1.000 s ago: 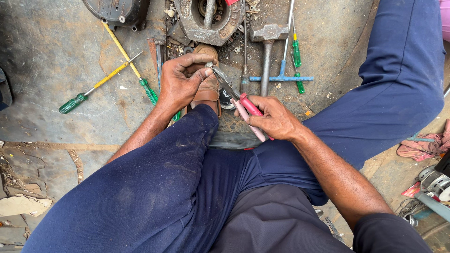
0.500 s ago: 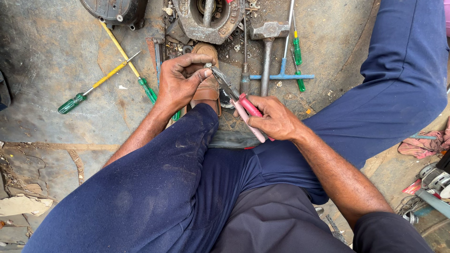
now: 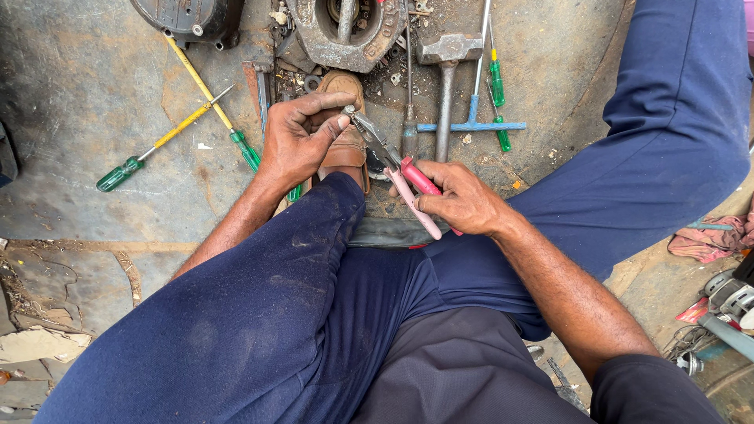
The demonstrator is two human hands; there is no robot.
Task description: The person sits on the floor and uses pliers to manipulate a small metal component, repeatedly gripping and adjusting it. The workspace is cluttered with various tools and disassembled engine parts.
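Person sits on a stained concrete floor (image 3: 71, 94), legs in dark blue trousers spread, head view looking down. Right hand (image 3: 463, 196) is wrapped around the pink handles of a pair of pliers (image 3: 393, 161), fingers curled tight on the grips. The pliers run diagonally up-left, metal nose meeting the left hand's fingertips. Left hand (image 3: 302, 137) is curled, thumb and forefinger pressed together at the pliers' tip, pinching something small; the piece itself is too small to make out. Both hands hover just above a brown shoe (image 3: 344, 141) on the person's foot, between the knees.

On the floor around: two screwdrivers with yellow shafts and green handles (image 3: 169, 137) crossing each other left of the left hand. A grey metal housing (image 3: 345, 31) at top centre, a dark cover part (image 3: 188, 16) at top left. A hammer (image 3: 446, 71) lies head-up just right of the housing, near the pliers. A blue T-shaped wrench (image 3: 473, 118) beside it, with a small green screwdriver (image 3: 497, 82) crossing it. A pinkish rag (image 3: 707, 239) lies at the right edge, beyond the right leg, with some metal parts (image 3: 726, 298) below it.
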